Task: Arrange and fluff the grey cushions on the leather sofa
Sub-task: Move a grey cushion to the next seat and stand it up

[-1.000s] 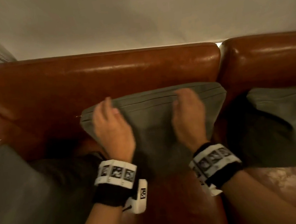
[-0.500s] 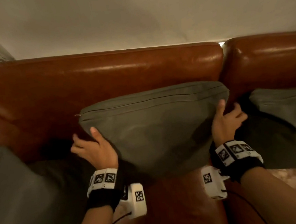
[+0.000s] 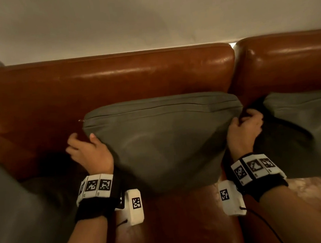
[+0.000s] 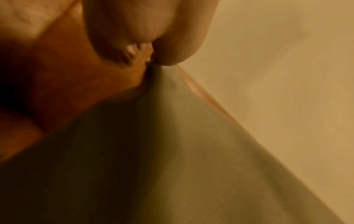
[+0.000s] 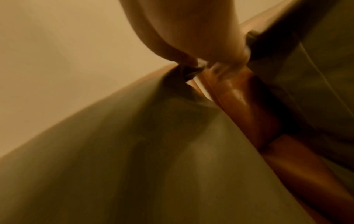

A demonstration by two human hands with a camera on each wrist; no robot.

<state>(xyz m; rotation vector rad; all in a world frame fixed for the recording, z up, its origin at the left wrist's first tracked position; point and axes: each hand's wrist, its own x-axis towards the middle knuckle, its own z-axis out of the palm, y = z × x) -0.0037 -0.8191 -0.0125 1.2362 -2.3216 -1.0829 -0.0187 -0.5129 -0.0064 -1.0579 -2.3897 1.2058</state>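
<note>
The middle grey cushion point(image 3: 165, 140) stands on the seat and leans against the brown leather sofa backrest point(image 3: 111, 81). My left hand point(image 3: 82, 138) grips its left edge, thumb on the front and fingers behind. In the left wrist view the left hand's fingers point(image 4: 134, 45) pinch the cushion point(image 4: 172, 151) at its side. At the cushion's right edge my right hand point(image 3: 243, 117) grips the fabric. The right wrist view shows the right hand's fingers point(image 5: 182, 45) bunching the cushion point(image 5: 134, 151) at its upper corner.
A second grey cushion point(image 3: 304, 126) leans on the right sofa section, close to my right hand. A third grey cushion point(image 3: 12, 206) lies at the lower left. Bare leather seat point(image 3: 177, 228) shows between my forearms. A pale wall point(image 3: 144, 14) rises behind the sofa.
Both hands left the cushion's top edge and moved outward and down to its left and right sides, where they now grip it. The cushion looks fuller and wider.
</note>
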